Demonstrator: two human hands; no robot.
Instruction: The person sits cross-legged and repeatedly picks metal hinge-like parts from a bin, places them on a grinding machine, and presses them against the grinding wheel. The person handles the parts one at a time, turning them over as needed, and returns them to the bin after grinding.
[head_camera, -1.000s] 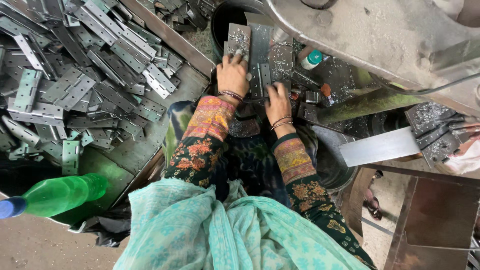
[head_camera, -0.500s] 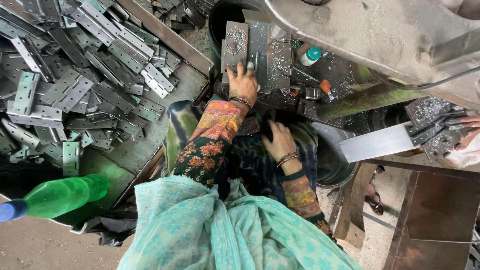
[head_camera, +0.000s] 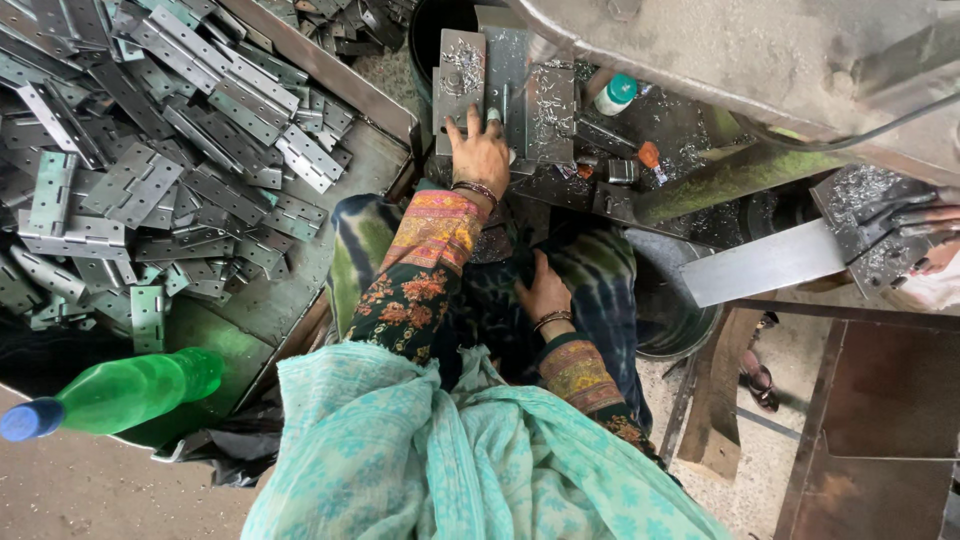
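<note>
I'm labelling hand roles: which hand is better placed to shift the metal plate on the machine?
Probably the left hand: it rests on the metal plate, while the right hand lies in the lap.

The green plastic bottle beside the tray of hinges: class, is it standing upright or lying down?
Lying down. The green bottle rests on its side, blue cap pointing left.

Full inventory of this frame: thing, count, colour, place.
hinges: many, grey metal, heaped in tray at left
tray: one, grey metal, left
jig plates: a few, grey, strewn with shavings, top centre
green bottle: one, blue cap, lower left on tray edge
small bottle: one, white with teal cap, right of jig
metal bar: one, grey, right
bucket: one, dark, centre right
sandal: one, on floor, lower right
left hand: flat on jig plates
right hand: on lap, nothing held
</note>
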